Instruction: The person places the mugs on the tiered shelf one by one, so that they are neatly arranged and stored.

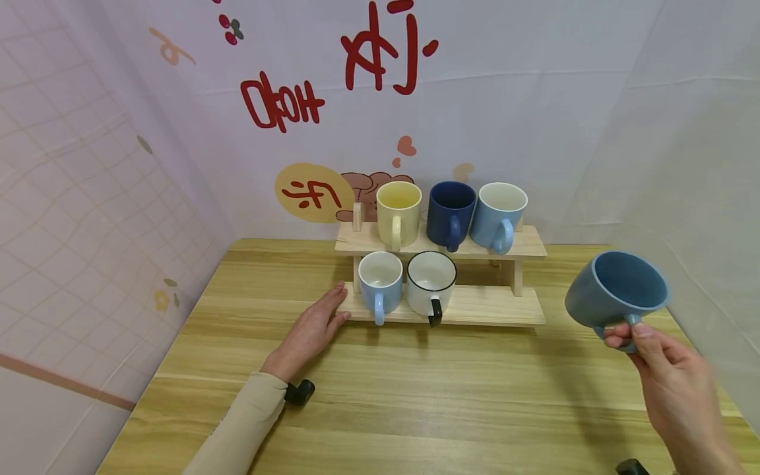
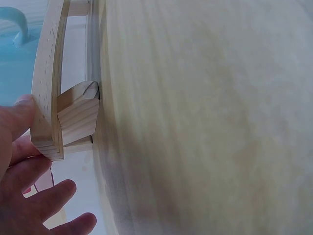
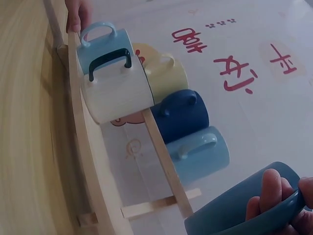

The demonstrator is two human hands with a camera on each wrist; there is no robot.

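Note:
My right hand pinches the handle of a grey-blue mug, lifted over the table's right side and tilted. In the right wrist view its fingers overlap part of this mug. My left hand is at the left end of a two-tier wooden rack. Up close in the left wrist view, its thumb and index finger pinch the corner of the lower board, other fingers spread. On that board stand a light blue mug and a white mug with black rim and handle.
The upper board carries a pale yellow mug, a dark blue mug and a light blue mug with white inside. Behind the wooden table hangs a printed white cloth.

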